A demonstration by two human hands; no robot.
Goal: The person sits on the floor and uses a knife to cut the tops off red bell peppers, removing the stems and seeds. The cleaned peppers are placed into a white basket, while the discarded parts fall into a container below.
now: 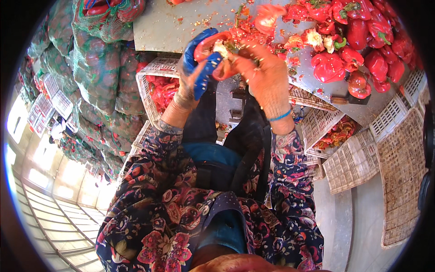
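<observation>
My left hand [198,66], partly covered by a blue glove, grips an opened red bell pepper [205,47] over the near edge of the metal table [163,29]. The fingers of my right hand [265,73] are at the pepper's pale seed core [221,49]; its fingertips are partly hidden, and seeds stick to the skin. Just beyond, a piece of red pepper [268,18] appears blurred above scraps and loose seeds. Whole red bell peppers [328,67] are heaped at the right, with cut-out cores [314,38] beside them.
A plastic crate [144,91] of red pepper pieces stands below the table at left. Green mesh sacks [97,68] are stacked farther left. At right are another crate [321,125] with pepper scraps, several more crates [353,163], and a wooden handle [339,101] on the table's edge.
</observation>
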